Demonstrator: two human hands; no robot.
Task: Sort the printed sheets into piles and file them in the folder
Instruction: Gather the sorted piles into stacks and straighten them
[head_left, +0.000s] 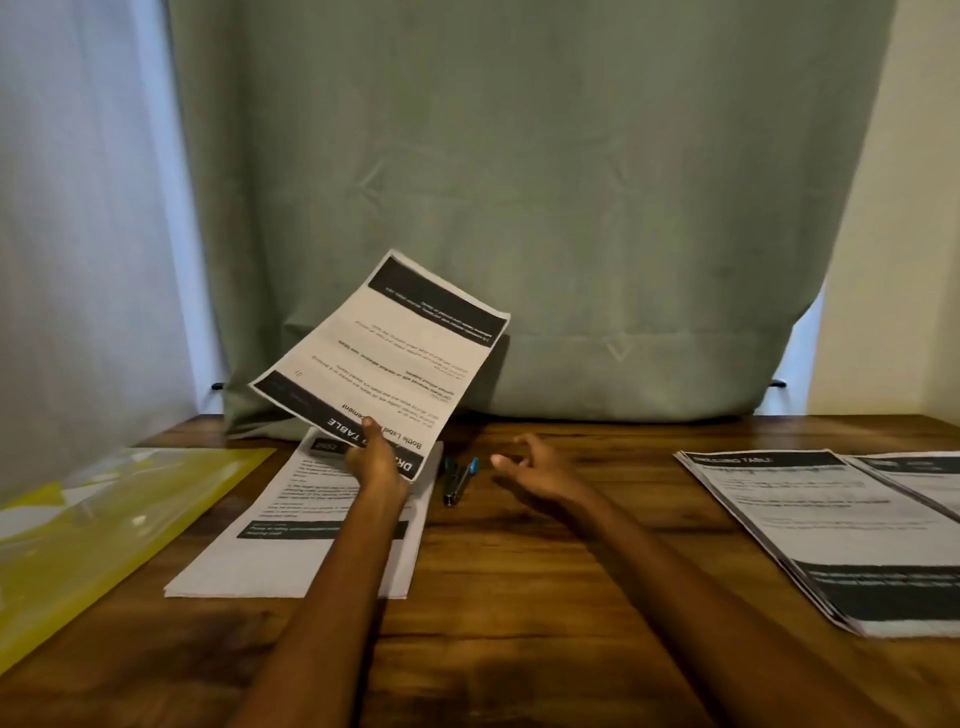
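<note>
1. The sorting looks partly done, judging by the layout: one pile of printed sheets (311, 540) lies on the tabletop (519, 597) left of centre, and a second pile (826, 535) lies toward the right edge, with a further sheet or pile (914, 478) just beside it near the far right corner.
2. The left hand (376, 465) pinches one printed sheet (384, 348) by its near corner, thumb on top, holding it tilted up in the air over the far end of the left pile. This sheet has not yet been laid on any pile.
3. The right hand (535, 467) hovers above the middle of the tabletop with fingers loosely spread, grasping nothing.
4. The yellow folder (88, 519) lies at the left edge. Filing seems not to have begun, though pale shapes show through its glossy cover.
5. A small blue-and-dark object (460, 480), perhaps a stapler or pens, rests between the hands; I cannot tell which.
6. Hard to read: most of the print is blurred, so the basis of sorting is unclear. The right-hand sheets and the folder are cut off by the frame, and pile heights cannot be judged.
</note>
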